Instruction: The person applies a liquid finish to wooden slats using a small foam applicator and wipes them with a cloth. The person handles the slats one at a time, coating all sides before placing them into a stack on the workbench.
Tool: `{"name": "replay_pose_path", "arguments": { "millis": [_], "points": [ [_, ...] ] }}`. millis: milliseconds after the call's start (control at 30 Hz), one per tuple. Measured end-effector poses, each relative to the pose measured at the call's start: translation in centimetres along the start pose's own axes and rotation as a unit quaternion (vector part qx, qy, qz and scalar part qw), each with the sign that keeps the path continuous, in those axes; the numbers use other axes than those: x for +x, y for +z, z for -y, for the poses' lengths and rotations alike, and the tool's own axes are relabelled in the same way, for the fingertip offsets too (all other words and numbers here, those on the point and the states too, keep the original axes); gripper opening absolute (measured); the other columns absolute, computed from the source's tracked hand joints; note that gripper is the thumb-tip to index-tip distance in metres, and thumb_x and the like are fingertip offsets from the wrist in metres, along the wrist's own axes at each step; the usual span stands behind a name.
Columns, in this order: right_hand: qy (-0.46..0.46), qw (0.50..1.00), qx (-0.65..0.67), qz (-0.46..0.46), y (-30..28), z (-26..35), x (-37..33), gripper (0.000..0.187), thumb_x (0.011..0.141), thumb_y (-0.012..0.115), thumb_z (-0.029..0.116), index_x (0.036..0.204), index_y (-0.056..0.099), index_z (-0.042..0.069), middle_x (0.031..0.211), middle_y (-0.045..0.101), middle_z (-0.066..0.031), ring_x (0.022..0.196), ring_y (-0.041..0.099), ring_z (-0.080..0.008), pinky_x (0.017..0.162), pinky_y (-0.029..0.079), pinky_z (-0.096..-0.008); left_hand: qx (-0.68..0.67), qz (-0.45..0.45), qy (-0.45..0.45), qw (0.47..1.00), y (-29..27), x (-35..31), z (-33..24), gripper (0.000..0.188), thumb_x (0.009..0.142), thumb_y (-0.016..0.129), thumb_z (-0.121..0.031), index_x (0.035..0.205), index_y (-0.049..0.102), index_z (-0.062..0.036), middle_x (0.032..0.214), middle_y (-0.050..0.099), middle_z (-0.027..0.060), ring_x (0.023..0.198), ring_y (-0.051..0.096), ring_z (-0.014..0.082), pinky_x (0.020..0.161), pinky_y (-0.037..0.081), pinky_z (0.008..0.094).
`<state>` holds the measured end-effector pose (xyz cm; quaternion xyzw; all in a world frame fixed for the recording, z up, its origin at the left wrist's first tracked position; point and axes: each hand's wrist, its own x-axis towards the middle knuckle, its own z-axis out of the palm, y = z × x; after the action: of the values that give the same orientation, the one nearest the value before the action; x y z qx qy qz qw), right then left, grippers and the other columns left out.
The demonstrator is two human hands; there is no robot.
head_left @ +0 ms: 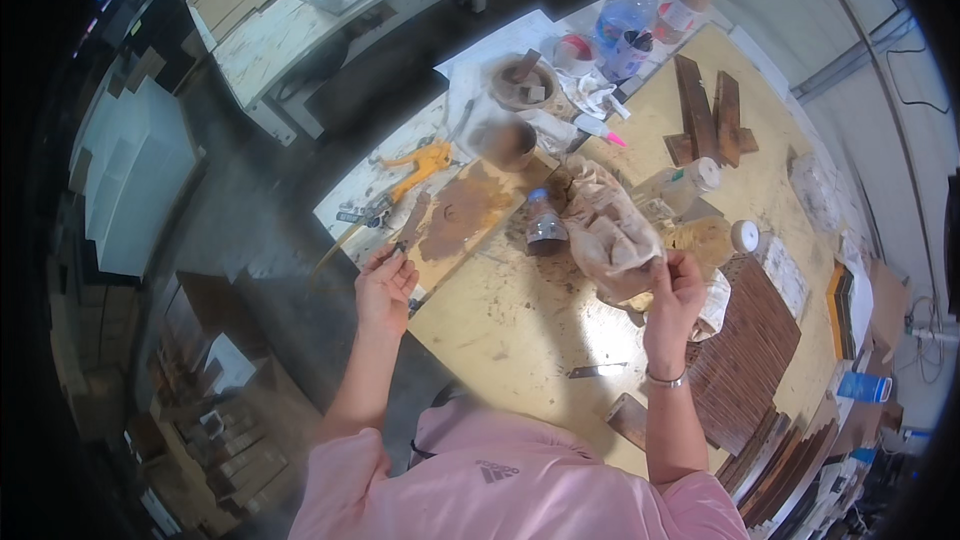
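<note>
Two bare hands are at work near the middle of the head view. The left hand (386,285), left of centre, has thumb and fingers pressed together on what looks like a narrow brown spatula (413,220); whether its far end touches the brown-smeared board (465,215) I cannot tell. The right hand (676,292), right of centre, pinches the near edge of a stained, crumpled cloth (610,225), which lies over the yellow tabletop (500,310) just beside a small blue-capped bottle (545,228).

To handle these well, I would keep the spatula over the board so that drips land there, bunch the cloth to a cleaner fold, and lift it clear of the bottle rather than drag it past.

As for print, the pink shirt (560,485) bears a dark logo with lettering at the bottom. Towards the upper right, a red-capped bottle (688,2) wears a pale-and-red label, too blurred to read.
</note>
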<state>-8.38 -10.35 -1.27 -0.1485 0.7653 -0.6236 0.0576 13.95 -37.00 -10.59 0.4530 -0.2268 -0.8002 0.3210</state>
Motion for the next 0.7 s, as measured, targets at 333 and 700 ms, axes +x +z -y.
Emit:
{"name": "replay_pose_path", "arguments": {
  "millis": [333,700],
  "points": [
    [0.098,0.979,0.170,0.061,2.1,1.3,-1.7,0.003,0.091,0.065,0.002,0.089,0.065,0.000,0.083,0.066,-0.0020,0.067,0.058,-0.0082,0.063,0.047,-0.0224,-0.090,0.147,-0.098,0.980,4.5,-4.7,2.4,0.019,0.090,0.061,-0.001,0.102,0.061,-0.0158,0.094,0.069,0.0028,0.087,0.065,0.0158,0.082,0.051,0.0339],
    [0.190,0.939,0.262,0.117,5.0,3.0,-3.0,0.010,0.090,0.063,0.003,0.096,0.070,-0.002,0.083,0.070,-0.0057,0.064,0.061,-0.0087,0.057,0.049,-0.0219,-0.084,0.230,-0.161,0.956,9.7,-7.8,5.0,0.013,0.090,0.063,0.001,0.099,0.061,-0.0081,0.094,0.067,0.0070,0.086,0.065,0.0191,0.081,0.052,0.0357]
  ]
}}
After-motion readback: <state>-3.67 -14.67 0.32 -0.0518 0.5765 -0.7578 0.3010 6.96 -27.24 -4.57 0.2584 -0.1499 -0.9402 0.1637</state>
